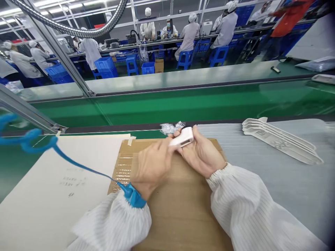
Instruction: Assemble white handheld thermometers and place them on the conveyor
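Note:
A small white plastic device (pixel 186 136) with a dark rectangular slot and a black upper edge is held between my two hands above the cardboard. My left hand (pixel 154 163), slightly blurred, is closed on its lower left end. My right hand (pixel 202 153) supports it from the right with fingers curled around it, some of them hidden behind it. A blue wrist strap (pixel 134 196) with a coiled cord circles my left wrist. Crumpled clear plastic (pixel 167 128) lies just beyond my hands. The cardboard sheet (pixel 183 205) is spread under my forearms.
Stacked long white plastic shells (pixel 285 141) lie on the grey sheet (pixel 288 184) at right. A white board (pixel 52 198) with faint writing is on the left. Beyond runs a green conveyor belt (pixel 167 104). A metal post (pixel 62 59) rises at left. Several people sit at a far bench.

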A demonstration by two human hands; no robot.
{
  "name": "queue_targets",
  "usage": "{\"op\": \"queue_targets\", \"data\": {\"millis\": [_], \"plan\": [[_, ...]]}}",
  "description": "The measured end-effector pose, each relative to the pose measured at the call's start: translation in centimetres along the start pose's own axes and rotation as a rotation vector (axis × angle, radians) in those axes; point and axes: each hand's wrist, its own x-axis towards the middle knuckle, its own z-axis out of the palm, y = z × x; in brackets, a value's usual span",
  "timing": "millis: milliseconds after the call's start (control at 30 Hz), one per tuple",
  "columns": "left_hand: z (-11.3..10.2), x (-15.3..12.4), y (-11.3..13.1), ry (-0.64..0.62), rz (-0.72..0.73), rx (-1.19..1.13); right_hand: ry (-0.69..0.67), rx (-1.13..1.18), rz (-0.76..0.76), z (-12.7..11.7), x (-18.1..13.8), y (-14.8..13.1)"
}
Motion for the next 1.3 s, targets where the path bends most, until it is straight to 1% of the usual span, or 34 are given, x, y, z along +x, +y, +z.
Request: {"op": "queue_targets", "data": {"millis": [67,133,267,367,467,567,633,700,767,867,900,967,1067,1100,1133,1167,1200,1233,1267,1300], "plan": [[0.0,0.2,-0.7,0.16,-0.02,-0.068,-0.126,-0.073,-0.018,0.1,0.1,0.9],[-0.1,0.2,-0.7,0.234,0.0,-0.135,-0.16,-0.123,-0.023,0.2,0.1,2.0],[-0.4,0.1,0.8,0.23,0.029,-0.183,-0.103,-0.159,-0.037,0.4,-0.1,3.7],[-0.6,0.1,1.7,0.244,0.051,-0.183,-0.119,-0.167,-0.055,0.4,-0.2,4.0],[-0.6,0.1,1.7,0.249,0.043,-0.212,-0.129,-0.172,-0.068,0.4,-0.3,3.7],[-0.3,0.2,0.8,0.208,0.02,-0.236,-0.132,-0.184,-0.033,0.2,-0.2,2.8],[-0.2,0.2,0.0,0.172,-0.054,-0.24,-0.117,-0.172,-0.034,0.1,0.0,2.1],[-0.1,0.3,-0.8,0.126,-0.206,-0.319,-0.063,-0.139,-0.07,0.0,0.2,1.5],[0.0,0.5,-1.4,0.034,-0.379,-0.53,-0.019,-0.125,-0.086,0.0,0.3,1.3],[0.0,1.0,-1.6,-0.124,-0.572,-0.889,-0.056,-0.155,-0.07,0.0,0.3,1.6],[-0.1,1.1,-1.6,-0.153,-0.612,-0.96,-0.075,-0.166,-0.074,0.0,0.3,1.8],[-0.2,1.3,-1.3,-0.175,-0.667,-1.03,-0.1,-0.18,-0.09,-0.2,0.3,2.1],[-0.7,1.5,-1.2,-0.169,-0.671,-1.122,-0.127,-0.205,-0.102,-0.6,0.3,2.3],[-0.9,1.6,-1.3,-0.144,-0.662,-1.178,-0.12,-0.218,-0.101,-0.8,0.4,2.3],[-1.1,1.7,-1.5,-0.091,-0.656,-1.237,-0.103,-0.231,-0.095,-1.0,0.4,2.3],[-1.3,1.8,-2.0,-0.002,-0.656,-1.285,-0.076,-0.244,-0.085,-1.2,0.4,2.3],[-1.5,1.9,-2.6,0.116,-0.661,-1.303,-0.049,-0.256,-0.071,-1.4,0.5,2.3],[-1.6,2.0,-3.5,0.249,-0.674,-1.28,-0.027,-0.264,-0.059,-1.6,0.6,2.3],[-1.6,2.2,-4.5,0.368,-0.697,-1.207,-0.015,-0.265,-0.048,-1.7,0.6,2.3],[-1.7,2.3,-5.8,0.448,-0.722,-1.087,-0.011,-0.262,-0.04,-1.8,0.7,2.3]]}}
